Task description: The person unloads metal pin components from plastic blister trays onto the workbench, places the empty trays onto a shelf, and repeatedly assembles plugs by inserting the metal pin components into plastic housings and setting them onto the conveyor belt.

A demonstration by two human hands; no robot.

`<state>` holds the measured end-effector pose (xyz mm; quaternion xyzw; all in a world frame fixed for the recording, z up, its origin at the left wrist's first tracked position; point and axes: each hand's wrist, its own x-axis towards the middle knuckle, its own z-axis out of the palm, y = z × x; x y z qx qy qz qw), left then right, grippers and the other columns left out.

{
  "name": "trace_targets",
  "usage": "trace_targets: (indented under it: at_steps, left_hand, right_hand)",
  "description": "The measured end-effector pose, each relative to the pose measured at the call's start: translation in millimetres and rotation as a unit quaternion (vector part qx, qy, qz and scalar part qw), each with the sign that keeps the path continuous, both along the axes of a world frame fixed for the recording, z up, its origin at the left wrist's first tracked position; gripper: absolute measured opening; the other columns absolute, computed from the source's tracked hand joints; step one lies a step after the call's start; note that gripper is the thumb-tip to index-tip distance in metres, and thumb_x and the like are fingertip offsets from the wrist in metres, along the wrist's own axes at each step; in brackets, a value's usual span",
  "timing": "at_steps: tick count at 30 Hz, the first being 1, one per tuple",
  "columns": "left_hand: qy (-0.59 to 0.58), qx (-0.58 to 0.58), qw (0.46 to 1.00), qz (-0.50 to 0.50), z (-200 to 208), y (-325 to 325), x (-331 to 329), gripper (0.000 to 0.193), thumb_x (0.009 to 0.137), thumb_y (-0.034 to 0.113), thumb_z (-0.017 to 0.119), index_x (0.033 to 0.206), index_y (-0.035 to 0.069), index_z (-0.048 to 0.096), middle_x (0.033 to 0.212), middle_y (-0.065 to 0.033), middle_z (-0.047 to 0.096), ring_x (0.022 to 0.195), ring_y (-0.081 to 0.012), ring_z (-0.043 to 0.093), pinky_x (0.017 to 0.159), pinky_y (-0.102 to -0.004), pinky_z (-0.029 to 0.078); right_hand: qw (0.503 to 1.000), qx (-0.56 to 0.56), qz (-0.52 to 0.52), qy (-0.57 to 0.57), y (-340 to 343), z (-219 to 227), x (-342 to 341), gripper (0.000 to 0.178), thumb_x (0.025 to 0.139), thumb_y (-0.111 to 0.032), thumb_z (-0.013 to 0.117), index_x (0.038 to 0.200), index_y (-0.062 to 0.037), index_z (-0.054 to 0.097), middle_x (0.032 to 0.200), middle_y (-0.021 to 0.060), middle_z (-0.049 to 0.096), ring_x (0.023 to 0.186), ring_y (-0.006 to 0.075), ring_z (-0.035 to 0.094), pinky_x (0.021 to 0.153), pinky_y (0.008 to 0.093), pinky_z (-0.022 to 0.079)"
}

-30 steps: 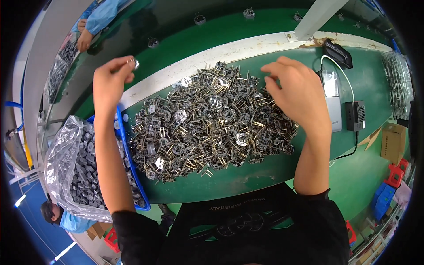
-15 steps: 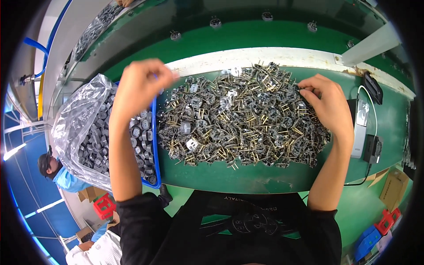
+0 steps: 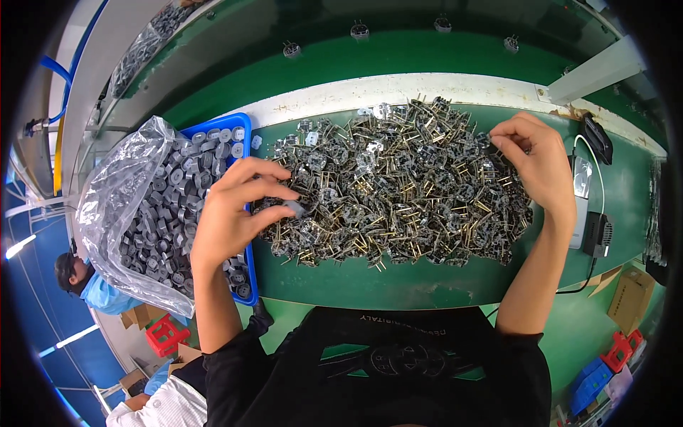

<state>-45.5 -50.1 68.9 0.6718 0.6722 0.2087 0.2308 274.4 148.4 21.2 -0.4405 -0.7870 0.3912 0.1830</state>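
Note:
A broad pile of small metal-and-dark plug inserts with brass pins (image 3: 398, 192) covers the middle of the green table. My left hand (image 3: 238, 203) is at the pile's left edge, thumb and index finger closing on a small grey plastic cap (image 3: 296, 208), the other fingers spread above. My right hand (image 3: 530, 153) is at the pile's upper right edge, thumb and fingertips pinched together. A small dark bit shows at those fingertips, too small to name. Left of the pile, a blue bin (image 3: 250, 274) holds many grey round caps (image 3: 167, 231).
Clear plastic sheeting (image 3: 117, 213) hangs over the bin's left side. Beyond a white rail (image 3: 320, 104) runs a green conveyor (image 3: 398, 57) carrying several spaced parts. At right lie a white device (image 3: 580, 206), a black adapter (image 3: 597, 235) and cable. Other people are at left.
My left hand has come down from above the bin's far side to the grey cap on the pile. My right hand stays nearly in place. Parts on the conveyor have shifted right.

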Motion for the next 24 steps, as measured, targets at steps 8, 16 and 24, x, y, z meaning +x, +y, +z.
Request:
trace_targets:
  at_steps: [8,16,24]
  left_hand:
    - [-0.484,0.099,0.865,0.093,-9,-5,1,0.028,0.082,-0.005,0.059,0.11,-0.007,0.06,0.092,-0.0175,0.066,0.083,-0.0262,0.066,0.077,-0.0347,0.053]
    - [-0.526,0.028,0.837,0.151,-15,45,74,0.05,0.075,-0.012,0.067,0.123,-0.006,0.055,0.098,-0.0082,0.062,0.084,-0.0128,0.064,0.073,-0.0213,0.052]
    - [-0.409,0.053,0.907,0.08,-7,62,115,0.042,0.074,-0.009,0.071,0.114,-0.005,0.06,0.1,-0.0087,0.059,0.085,-0.0115,0.063,0.073,-0.0221,0.053]
  right_hand:
    - [0.999,0.01,0.041,-0.023,3,-8,1,0.008,0.08,-0.004,0.063,0.085,0.0015,0.064,0.082,0.0096,0.058,0.066,0.0239,0.056,0.062,0.034,0.045]
    - [0.99,0.112,-0.022,0.08,-5,5,-4,0.006,0.081,-0.004,0.063,0.082,0.0002,0.06,0.081,0.0079,0.059,0.066,0.02,0.059,0.06,0.03,0.046]
    - [0.93,0.143,0.091,0.325,-49,22,-36,0.017,0.068,0.008,0.068,0.08,-0.0017,0.062,0.077,0.0045,0.059,0.059,0.0109,0.058,0.05,0.0229,0.047]
